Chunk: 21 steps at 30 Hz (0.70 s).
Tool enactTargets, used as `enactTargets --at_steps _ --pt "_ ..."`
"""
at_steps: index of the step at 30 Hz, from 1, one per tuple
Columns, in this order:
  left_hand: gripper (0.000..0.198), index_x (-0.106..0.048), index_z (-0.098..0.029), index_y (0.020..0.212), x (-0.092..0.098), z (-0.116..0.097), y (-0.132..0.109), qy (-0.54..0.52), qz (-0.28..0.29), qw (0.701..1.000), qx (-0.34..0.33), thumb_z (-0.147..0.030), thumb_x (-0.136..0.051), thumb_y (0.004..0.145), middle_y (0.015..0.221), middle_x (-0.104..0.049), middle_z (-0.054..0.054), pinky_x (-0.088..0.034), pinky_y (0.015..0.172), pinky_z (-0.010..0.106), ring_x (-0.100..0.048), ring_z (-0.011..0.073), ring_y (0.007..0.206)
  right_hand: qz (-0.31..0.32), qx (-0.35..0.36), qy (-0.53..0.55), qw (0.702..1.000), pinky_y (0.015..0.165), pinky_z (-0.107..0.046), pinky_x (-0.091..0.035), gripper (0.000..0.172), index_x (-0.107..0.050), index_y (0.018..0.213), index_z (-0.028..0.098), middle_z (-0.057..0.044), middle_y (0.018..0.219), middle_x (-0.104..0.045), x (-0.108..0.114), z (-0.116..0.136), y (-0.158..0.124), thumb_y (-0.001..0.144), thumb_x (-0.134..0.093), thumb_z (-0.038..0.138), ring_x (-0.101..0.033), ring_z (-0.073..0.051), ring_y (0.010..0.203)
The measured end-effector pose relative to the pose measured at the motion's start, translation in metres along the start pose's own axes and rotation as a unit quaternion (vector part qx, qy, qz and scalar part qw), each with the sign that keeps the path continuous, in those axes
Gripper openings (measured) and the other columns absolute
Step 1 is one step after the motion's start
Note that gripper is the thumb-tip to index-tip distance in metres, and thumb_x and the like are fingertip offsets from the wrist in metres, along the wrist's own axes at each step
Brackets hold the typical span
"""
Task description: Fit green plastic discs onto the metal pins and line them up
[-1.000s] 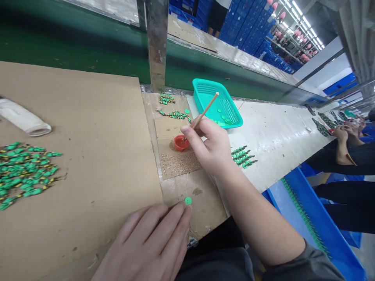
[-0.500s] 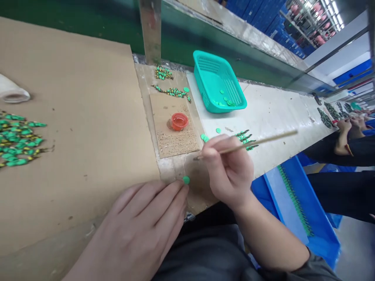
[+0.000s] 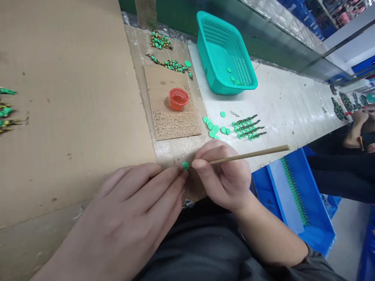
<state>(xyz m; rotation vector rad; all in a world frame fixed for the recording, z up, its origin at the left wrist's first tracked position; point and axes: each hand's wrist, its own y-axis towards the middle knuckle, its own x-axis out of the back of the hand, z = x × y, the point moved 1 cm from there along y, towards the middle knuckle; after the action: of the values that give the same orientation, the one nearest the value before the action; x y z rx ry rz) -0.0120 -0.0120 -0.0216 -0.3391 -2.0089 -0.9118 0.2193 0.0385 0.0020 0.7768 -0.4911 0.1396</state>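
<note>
Between the thumb and fingertips of my left hand [image 3: 143, 207] is a small round green disc [image 3: 185, 166] that looks like a button, with dark specks on its face. My right hand [image 3: 224, 173] pinches a thin wooden stick [image 3: 249, 155]. Its thin end reaches to the disc's right edge, though my fingers partly cover that end. Beyond my hands, a small red cup [image 3: 178, 99] with liquid in it stands on a speckled cardboard piece [image 3: 175, 127]. Several loose green discs [image 3: 215, 128] lie right of the cardboard, near rows of discs with dark twisted stems [image 3: 249, 128].
A teal plastic basket [image 3: 225, 54] holding several green discs stands at the back. Green and yellow beaded pieces [image 3: 160, 40] lie behind the cardboard, others [image 3: 6, 111] at far left. Blue trays [image 3: 316, 218] sit below the right table edge. Another person's arm [image 3: 356, 128] is at far right.
The stick's tip has come down and left to the disc in my left hand. The camera view has shifted, so the basket and cup sit higher in the picture.
</note>
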Motion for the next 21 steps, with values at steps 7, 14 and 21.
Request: enactTargets --at_steps 7,14,21 --pt "0.023 -0.080 -0.027 0.139 -0.0004 0.0000 -0.0017 -0.009 0.002 1.000 0.008 -0.028 -0.064 0.123 0.145 -0.088 0.003 -0.062 0.112 0.056 -0.077 0.0305 0.131 0.003 -0.003 0.006 1.000 0.073 -0.033 -0.065 0.016 -0.067 0.107 0.026 0.001 0.090 -0.075 -0.0005 -0.0004 -0.0005 0.120 -0.074 0.021 -0.075 -0.016 0.081" --pt "0.026 -0.081 -0.026 0.144 -0.0006 0.0011 -0.0052 -0.021 0.004 1.000 0.011 -0.029 -0.066 0.123 0.147 -0.087 0.004 -0.060 0.116 0.056 -0.076 0.0312 0.136 0.010 0.001 -0.001 1.000 0.073 -0.032 -0.065 0.019 -0.066 0.106 0.027 0.002 0.091 -0.076 -0.0011 0.0000 0.0005 0.120 -0.075 0.020 -0.078 -0.016 0.083" --pt "0.024 -0.083 -0.025 0.138 -0.0011 0.0021 -0.0040 -0.011 -0.002 1.000 -0.005 -0.025 -0.068 0.121 0.146 -0.088 0.005 -0.061 0.115 0.056 -0.077 0.0326 0.135 0.010 -0.013 0.004 1.000 0.076 -0.030 -0.064 0.019 -0.065 0.106 0.026 0.001 0.091 -0.074 -0.0005 0.0006 -0.0007 0.121 -0.075 0.020 -0.075 -0.015 0.083"
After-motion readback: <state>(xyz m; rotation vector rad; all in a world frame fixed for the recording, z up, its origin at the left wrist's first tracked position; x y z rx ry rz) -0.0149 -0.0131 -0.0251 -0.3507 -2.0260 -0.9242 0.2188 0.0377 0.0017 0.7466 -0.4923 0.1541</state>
